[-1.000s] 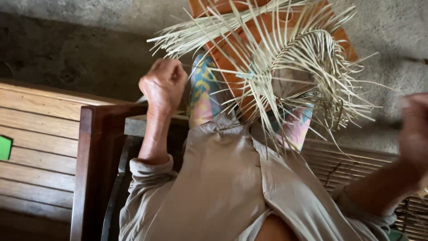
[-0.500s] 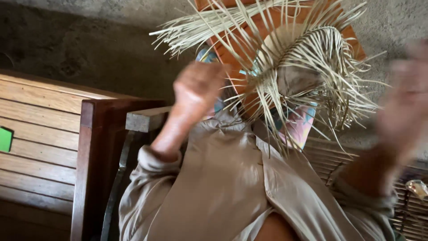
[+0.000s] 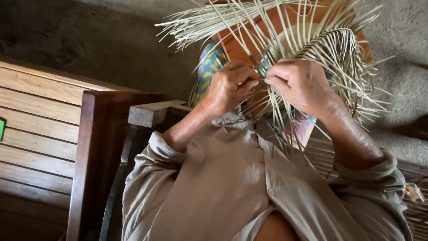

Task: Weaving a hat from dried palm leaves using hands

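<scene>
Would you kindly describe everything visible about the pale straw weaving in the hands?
The pale straw weaving is unfinished: a tightly plaited curved band at the right, with many thin loose strands fanning out left, up and down. It sits over an orange board. The left hand and right hand pinch strands at its middle.

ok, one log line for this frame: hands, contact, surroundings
left hand: pinching straw strips | right hand: pinching same strips | work: half-woven straw piece on lap | left side: wooden bench

Left hand (image 3: 229, 87), right hand (image 3: 301, 85) fingertip-close, pinched
</scene>
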